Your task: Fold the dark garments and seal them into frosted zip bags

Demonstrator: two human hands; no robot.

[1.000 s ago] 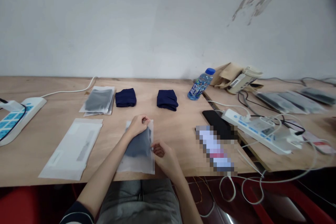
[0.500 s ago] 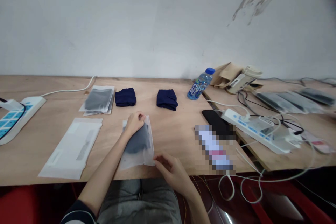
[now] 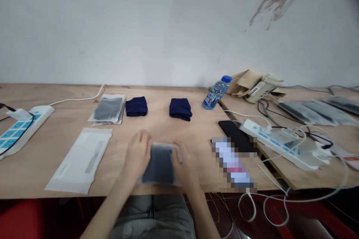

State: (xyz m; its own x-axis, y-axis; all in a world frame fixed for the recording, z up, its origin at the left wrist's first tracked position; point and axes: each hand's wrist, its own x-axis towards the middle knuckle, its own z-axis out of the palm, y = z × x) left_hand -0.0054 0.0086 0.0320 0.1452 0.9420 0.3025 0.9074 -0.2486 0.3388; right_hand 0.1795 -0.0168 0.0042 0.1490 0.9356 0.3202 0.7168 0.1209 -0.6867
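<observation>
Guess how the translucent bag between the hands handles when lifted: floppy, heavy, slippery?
Probably floppy at the margins: the translucent bag looks like thin film around its dark contents. Likely light for its size, since the whole packet looks thin. Maybe slippery too; the film appears smooth, though motion blur limits that call.

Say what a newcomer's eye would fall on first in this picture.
Probably the motion-blurred left hand and right hand, at either side of a dark-filled translucent bag near the table's front edge. Beyond them lie two folded navy cloths, with a blue-capped bottle farther right. A stained patch marks the wall at upper right.
</observation>
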